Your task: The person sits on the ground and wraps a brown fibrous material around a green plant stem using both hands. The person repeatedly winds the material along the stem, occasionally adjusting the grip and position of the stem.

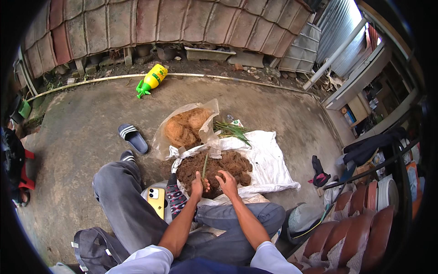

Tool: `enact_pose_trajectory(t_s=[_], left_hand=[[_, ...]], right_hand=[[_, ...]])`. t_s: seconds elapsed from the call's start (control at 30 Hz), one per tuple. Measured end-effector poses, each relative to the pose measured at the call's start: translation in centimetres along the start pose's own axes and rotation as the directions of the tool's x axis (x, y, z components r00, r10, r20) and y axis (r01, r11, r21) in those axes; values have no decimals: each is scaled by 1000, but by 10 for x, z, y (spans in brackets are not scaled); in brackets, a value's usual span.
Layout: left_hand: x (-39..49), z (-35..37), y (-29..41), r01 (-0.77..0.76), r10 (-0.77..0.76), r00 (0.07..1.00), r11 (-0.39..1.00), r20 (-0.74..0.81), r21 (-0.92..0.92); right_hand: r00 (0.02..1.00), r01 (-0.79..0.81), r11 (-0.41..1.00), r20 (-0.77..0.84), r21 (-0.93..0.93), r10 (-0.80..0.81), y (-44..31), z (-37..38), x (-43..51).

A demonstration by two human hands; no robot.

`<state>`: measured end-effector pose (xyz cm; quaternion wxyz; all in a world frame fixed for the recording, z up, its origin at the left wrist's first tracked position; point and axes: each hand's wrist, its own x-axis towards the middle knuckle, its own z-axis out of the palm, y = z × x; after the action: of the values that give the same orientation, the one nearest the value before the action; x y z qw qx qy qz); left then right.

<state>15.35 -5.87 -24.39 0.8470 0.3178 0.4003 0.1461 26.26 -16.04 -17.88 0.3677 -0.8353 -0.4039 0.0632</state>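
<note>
My left hand (pixel 197 185) grips a green plant cutting (pixel 205 166), which points upward and away from me. Just to its right, my right hand (pixel 227 184) hovers with curled fingers apart and nothing visible in them. Beneath both hands lies dark brown fibre, probably coconut fibre (pixel 236 162), heaped on a white woven sack (pixel 273 164). Beyond the heap, a clear plastic bag (pixel 157 142) holds lighter orange-brown fibre (pixel 184 125). A bundle of long green leafy cuttings (pixel 234 132) rests at the sack's far edge.
A yellow phone (pixel 156 202) lies beside my socked foot (pixel 176 197). A slide sandal (pixel 134 138) and a yellow-green spray bottle (pixel 154 79) are on the concrete. Stacked brown pots (pixel 342 229) stand at right. At left, part of another person (pixel 12 164) sits on a red stool (pixel 27 173).
</note>
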Motion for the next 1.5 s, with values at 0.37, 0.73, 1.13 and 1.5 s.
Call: enact_pose_trajectory(t_s=[0.37,0.73,1.13,1.5], left_hand=[[1,-2,0,-10,10,1000,1000,17,-29],[-3,-3,6,92,-5,968,937,250,-338],[-5,-5,11,79,24,954,941,300,-328],[-4,-7,8,82,13,949,954,314,-287]], right_hand=[[983,5,999,-185,38,2,-8,-5,2],[991,-101,951,118,293,68,-31,8,-11],[975,-141,935,207,325,75,-20,24,-14],[860,-354,859,489,369,144,-18,26,-12]])
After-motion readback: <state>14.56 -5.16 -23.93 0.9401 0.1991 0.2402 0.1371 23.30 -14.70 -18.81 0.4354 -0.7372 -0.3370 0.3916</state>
